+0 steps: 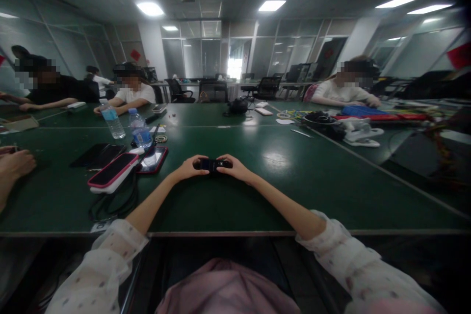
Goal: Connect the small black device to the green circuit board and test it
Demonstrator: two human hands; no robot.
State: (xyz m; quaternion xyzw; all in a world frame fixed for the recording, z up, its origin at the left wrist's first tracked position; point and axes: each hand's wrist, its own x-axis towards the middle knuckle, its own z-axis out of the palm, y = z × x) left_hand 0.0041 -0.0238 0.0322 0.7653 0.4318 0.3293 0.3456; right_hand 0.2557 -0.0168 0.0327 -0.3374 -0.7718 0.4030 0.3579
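A small black device (212, 166) with a dark screen and small buttons lies sideways between my two hands, just above or on the green table (221, 206). My left hand (190, 168) is closed round its left end, thumb along the near side. Round the right end my right hand (234, 167) is closed in the same way. Whether the device touches the tabletop I cannot tell.
Left of my hands are a phone in a pink-edged case (114, 170), a second phone (152, 159), a black cord and two bottles (140, 130). Another person's hand (16, 162) rests at the far left. Cables and a white clamp-like object (362, 132) lie at the right.
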